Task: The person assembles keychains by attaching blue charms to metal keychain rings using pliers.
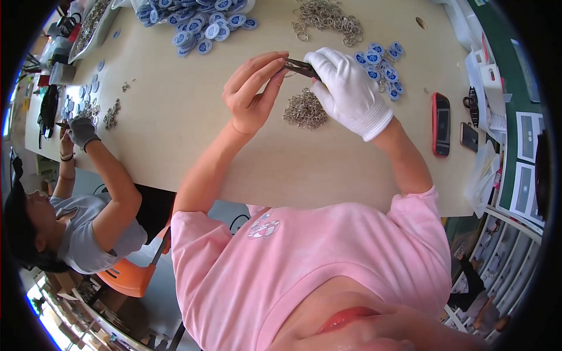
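Pink shirt fills the foreground, with both arms reaching over the table. Bare left hand pinches thumb and fingertips together at the tips of the pliers, apparently on a small metal piece, mostly hidden; white-gloved right hand is wrapped round the handles. Whether the jaws bite on the piece, I cannot tell. Just below the tools lies a heap of small links, which looks like stock to be used. Beside the right hand sits a small cluster of blue discs, some with metal bits among them; these may be finished, though that is a judgement. Farther out, loose rings and a much larger disc heap suggest plenty is left, so the work looks midway through one piece and early overall. Well to the left, a co-worker's gloved hand is near similar discs.
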A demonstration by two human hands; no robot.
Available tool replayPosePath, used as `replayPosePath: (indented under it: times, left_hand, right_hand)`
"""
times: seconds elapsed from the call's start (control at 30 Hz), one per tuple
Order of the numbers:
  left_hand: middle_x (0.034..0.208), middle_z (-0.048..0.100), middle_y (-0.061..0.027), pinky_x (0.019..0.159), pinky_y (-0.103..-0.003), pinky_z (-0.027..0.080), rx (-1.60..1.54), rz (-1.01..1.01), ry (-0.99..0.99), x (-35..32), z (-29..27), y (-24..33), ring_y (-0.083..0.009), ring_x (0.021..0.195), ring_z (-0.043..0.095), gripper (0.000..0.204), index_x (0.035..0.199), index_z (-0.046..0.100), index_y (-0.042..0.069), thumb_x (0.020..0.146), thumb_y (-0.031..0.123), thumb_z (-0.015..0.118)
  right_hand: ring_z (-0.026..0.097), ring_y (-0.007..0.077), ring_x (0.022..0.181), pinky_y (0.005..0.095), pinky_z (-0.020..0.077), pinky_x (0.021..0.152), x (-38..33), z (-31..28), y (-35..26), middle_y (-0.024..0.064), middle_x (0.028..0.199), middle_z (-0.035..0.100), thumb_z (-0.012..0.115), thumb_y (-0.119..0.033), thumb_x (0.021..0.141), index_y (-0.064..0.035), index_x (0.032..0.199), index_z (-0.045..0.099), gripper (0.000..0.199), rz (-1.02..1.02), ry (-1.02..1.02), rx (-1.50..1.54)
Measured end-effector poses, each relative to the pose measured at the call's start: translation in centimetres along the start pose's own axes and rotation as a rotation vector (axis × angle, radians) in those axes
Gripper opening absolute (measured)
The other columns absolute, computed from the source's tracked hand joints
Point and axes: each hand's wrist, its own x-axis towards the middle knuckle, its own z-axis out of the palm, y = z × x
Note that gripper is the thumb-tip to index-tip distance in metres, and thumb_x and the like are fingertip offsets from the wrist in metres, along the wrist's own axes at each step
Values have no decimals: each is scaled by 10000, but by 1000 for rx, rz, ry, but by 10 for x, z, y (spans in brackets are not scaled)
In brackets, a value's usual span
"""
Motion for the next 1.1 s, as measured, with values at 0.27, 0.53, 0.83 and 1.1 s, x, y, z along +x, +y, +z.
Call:
replayPosePath:
  times: [0.27,0.53,0.83,1.1]
  left_hand:
    - [946,705,-175,710,-326,552,11,38,13,-2,-1,1,-294,834,693,225,926,678,-59,710,-88,736]
    - [922,707,-194,722,-333,558,55,88,56,0,-1,6,-311,829,697,219,913,668,-77,702,-90,724]
    - [939,711,-196,736,-339,559,39,62,39,-2,-1,7,-315,850,700,206,905,665,-78,708,-92,724]
    - [944,709,-193,724,-337,555,5,73,47,-6,2,2,-317,851,699,201,897,662,-74,707,-91,724]
  right_hand:
    - [621,244,706,388,504,626,-2,4,-13,53,765,590,615,-120,809,-41,1002,567,213,-11,34,-300]
    - [606,182,693,340,482,614,-3,0,-25,34,747,566,605,-137,801,-25,1006,559,237,-44,56,-416]
    - [599,266,704,390,498,640,-6,1,-22,80,753,575,645,-47,782,-26,1020,551,257,-17,25,-352]
    - [599,254,683,386,498,620,-5,0,-18,67,724,562,633,-51,789,-32,960,542,194,-72,11,-365]
